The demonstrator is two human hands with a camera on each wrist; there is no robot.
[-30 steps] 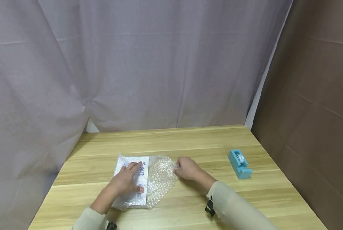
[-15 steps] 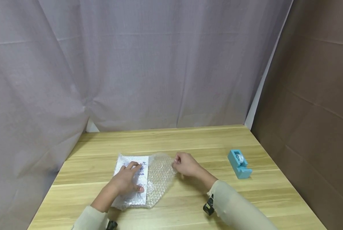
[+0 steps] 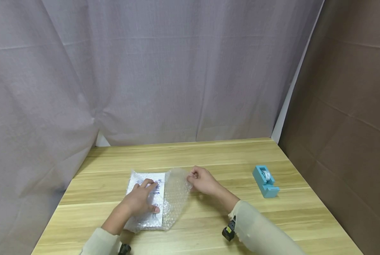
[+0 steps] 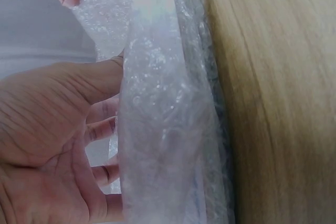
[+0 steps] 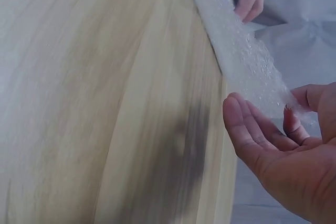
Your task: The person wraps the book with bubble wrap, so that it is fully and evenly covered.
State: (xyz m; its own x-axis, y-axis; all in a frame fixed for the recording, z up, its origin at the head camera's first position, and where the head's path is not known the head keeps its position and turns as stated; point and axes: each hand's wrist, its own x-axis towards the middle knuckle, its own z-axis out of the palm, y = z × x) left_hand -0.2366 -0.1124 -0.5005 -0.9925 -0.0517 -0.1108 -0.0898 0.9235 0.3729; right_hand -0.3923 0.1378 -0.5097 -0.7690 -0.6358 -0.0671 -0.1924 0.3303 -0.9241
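Observation:
A flat white item with blue print (image 3: 151, 198) lies on a sheet of bubble wrap (image 3: 175, 198) on the wooden table (image 3: 209, 159). My left hand (image 3: 139, 200) presses flat on the item, fingers straight. My right hand (image 3: 202, 182) pinches the right edge of the bubble wrap and lifts it off the table, toward the item. In the left wrist view the bubble wrap (image 4: 168, 129) rises beside my left hand (image 4: 63, 145). In the right wrist view the bubble wrap (image 5: 247, 61) runs from my right hand (image 5: 289, 145) to the far hand.
A blue tape dispenser (image 3: 265, 181) stands on the table to the right. Grey curtains (image 3: 145, 71) hang behind and to the left; a brown board (image 3: 352, 106) closes the right side.
My right hand has moved left and up, lifting the bubble wrap's right flap off the table. The left hand has stayed put on the item.

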